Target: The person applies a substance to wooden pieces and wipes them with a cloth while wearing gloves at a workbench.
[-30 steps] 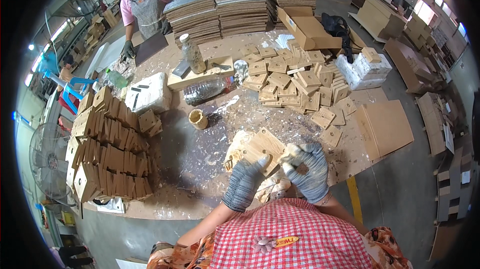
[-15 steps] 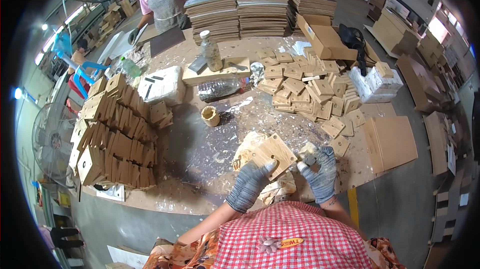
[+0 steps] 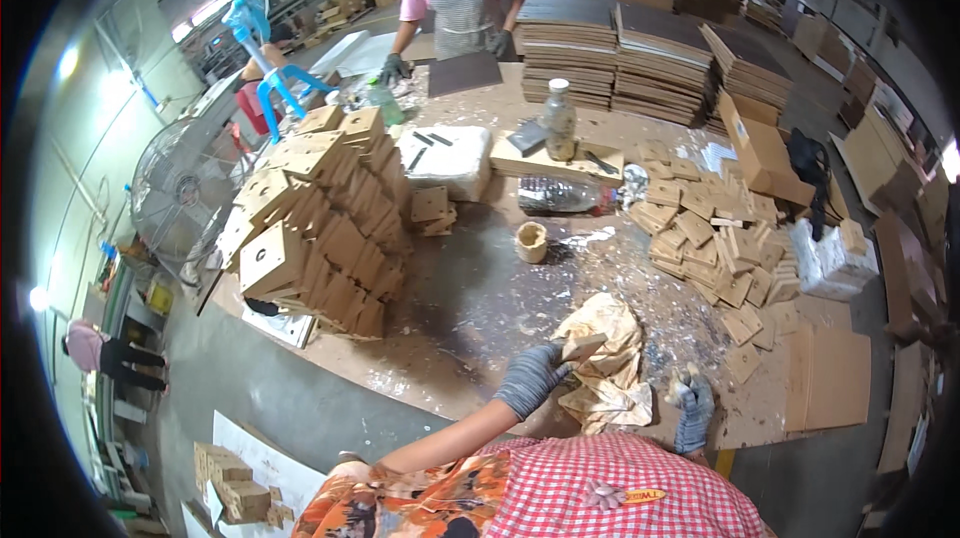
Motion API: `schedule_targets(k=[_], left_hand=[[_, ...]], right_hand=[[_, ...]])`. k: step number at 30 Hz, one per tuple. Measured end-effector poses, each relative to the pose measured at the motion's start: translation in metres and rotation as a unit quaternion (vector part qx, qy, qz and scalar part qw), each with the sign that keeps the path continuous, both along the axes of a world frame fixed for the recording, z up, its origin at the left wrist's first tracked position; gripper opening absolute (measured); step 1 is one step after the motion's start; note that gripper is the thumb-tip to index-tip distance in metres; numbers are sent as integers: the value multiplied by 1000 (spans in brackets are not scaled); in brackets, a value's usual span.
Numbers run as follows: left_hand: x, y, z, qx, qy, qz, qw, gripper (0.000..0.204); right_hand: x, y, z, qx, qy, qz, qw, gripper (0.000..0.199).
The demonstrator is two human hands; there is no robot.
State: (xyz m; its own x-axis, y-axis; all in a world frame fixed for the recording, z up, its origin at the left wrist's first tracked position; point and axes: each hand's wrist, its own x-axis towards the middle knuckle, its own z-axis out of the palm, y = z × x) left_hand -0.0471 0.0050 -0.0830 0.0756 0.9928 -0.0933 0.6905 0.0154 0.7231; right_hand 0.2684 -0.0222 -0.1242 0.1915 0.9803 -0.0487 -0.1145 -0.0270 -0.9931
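Observation:
My left hand (image 3: 532, 378), in a grey glove, is closed on a wooden block (image 3: 584, 347), seen nearly edge-on above a crumpled, stained cream cloth (image 3: 612, 363). To the right of the cloth is my right hand (image 3: 692, 406), gloved too, near the table's front edge. Its fingers are curled together at pale, stained tips; what they hold, if anything, cannot be made out. A large leaning stack of wooden blocks with holes (image 3: 320, 228) stands on the left. Loose blocks of the same kind lie in a heap (image 3: 715, 228) on the right.
Beyond the cloth stand a small tan cup (image 3: 531, 242), a lying plastic bottle (image 3: 560, 196) and an upright jar (image 3: 560, 123) on a board. Flat panels (image 3: 570, 58) are piled at the back, near a person in an apron (image 3: 460, 8). A cardboard sheet (image 3: 828, 378) lies right.
My left hand has tilted the block from face-up to edge-on. My right hand has drawn away from it to the right. The view has swung left.

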Motion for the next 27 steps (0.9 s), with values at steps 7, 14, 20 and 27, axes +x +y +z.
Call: schedule_targets(k=[7,14,20,27], left_hand=[[-72,-11,-42,-220,-594,307,710,25],[-159,79,-47,-56,-622,347,700,10],[-226,183,-31,36,-553,377,742,21],[-285,267,-114,107,-521,504,680,24]], right_hand=[[36,-15,-52,-31,-80,-117,989,55],[38,-22,-62,7,-81,-128,988,52],[35,-23,-51,-25,-92,-167,981,47],[32,-22,-64,52,-21,-179,982,45]])
